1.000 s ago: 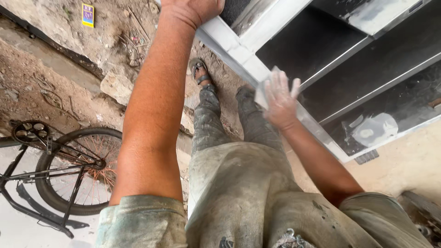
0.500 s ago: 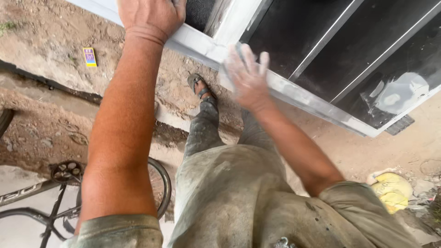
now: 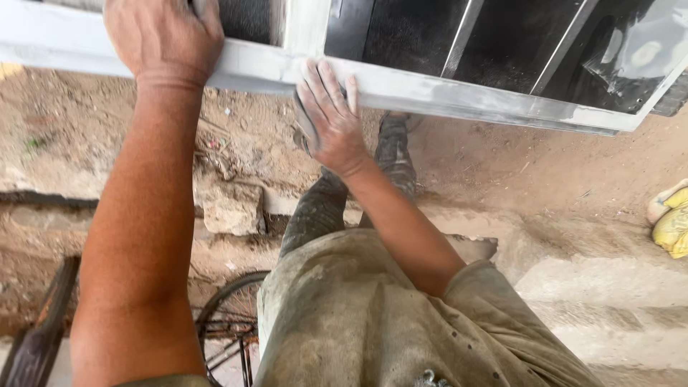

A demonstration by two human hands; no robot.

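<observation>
A white, dusty metal frame with dark panels runs across the top of the view. My left hand grips its lower rail at the upper left, fingers curled over the edge. My right hand, coated in white dust, lies flat against the same rail near a vertical bar, fingers together and pointing up. A dark edge shows under its palm; I cannot tell whether it is something held or my sandalled foot below. My legs in stained grey trousers stand beneath the frame.
Bare dirt ground lies below, with a stone block and a ledge on the left. A bicycle wheel shows at the bottom. A yellow sack sits at the right edge. Clear plastic wrap lies behind the frame.
Both hands have slid left along the rail. The right hand's fingers, spread before, are now together. The view has tipped closer to the frame.
</observation>
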